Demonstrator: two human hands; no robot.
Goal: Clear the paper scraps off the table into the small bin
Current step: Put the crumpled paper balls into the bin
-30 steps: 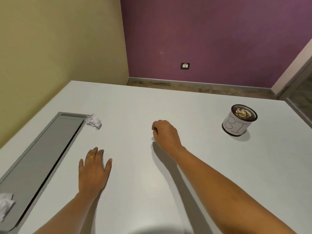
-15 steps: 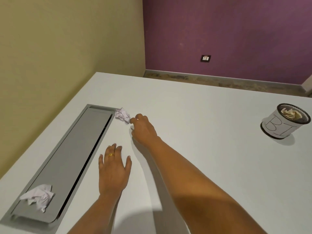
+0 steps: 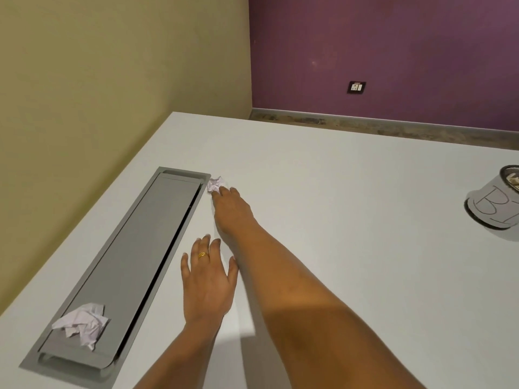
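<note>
A small crumpled white paper scrap (image 3: 216, 184) lies on the white table (image 3: 337, 197), just off the far corner of the grey cable flap. My right hand (image 3: 230, 209) reaches across to it, and its fingertips touch the scrap's near edge. My left hand (image 3: 209, 279) rests flat on the table with fingers spread and a gold ring on one finger. A larger crumpled scrap (image 3: 81, 322) sits on the near end of the grey flap. The small bin (image 3: 494, 203), with letters drawn on its white wrap, stands at the right edge, partly cut off, with paper inside.
A long grey cable flap (image 3: 126, 256) is set into the table along its left side, with a dark slot on its right edge. A yellow wall runs close beside the table's left edge, and a purple wall with a socket stands beyond the far edge.
My right hand has travelled left across the table from the middle to the small scrap and now touches it. The view has swung left, pushing the bin toward the right edge. My left hand stays flat.
</note>
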